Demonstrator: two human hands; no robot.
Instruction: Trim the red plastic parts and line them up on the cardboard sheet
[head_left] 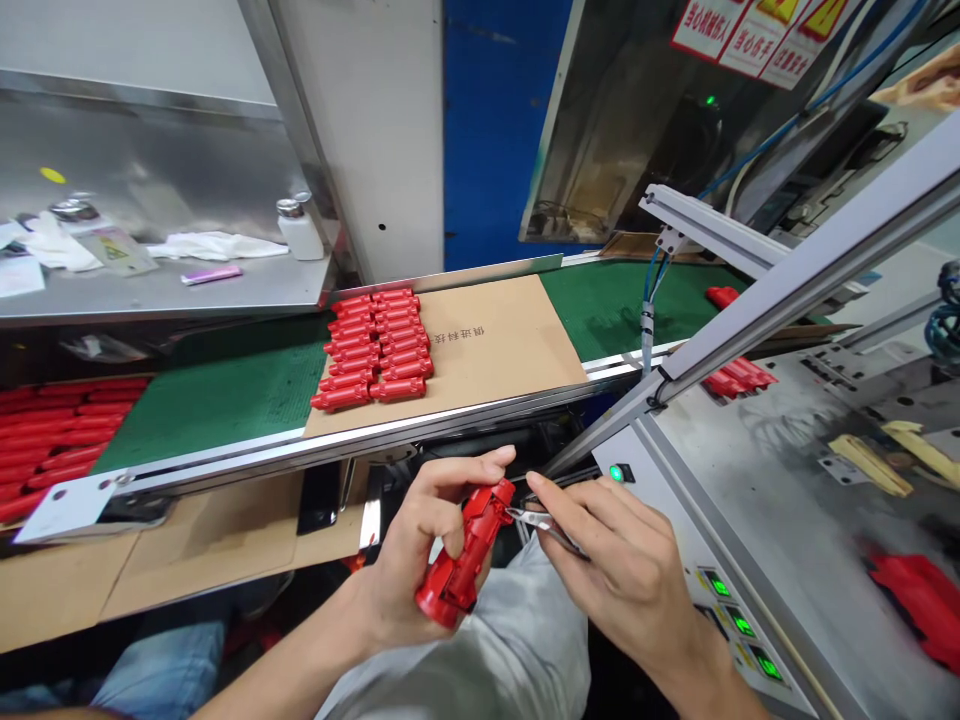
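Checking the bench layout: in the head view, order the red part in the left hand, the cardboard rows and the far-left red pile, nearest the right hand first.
From the right hand:
1. Red part, in the left hand, alongside
2. Red rows, on cardboard, ahead
3. Red pile, far left on the belt

Plastic parts (373, 347) lie in rows on cardboard (495, 345) on a conveyor belt (225, 400), left of a bench (780, 500).

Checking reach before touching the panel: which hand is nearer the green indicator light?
Right. The right hand, holding small cutters, is just below and left of the green indicator light; the left hand, gripping the red plastic part, is farther left.
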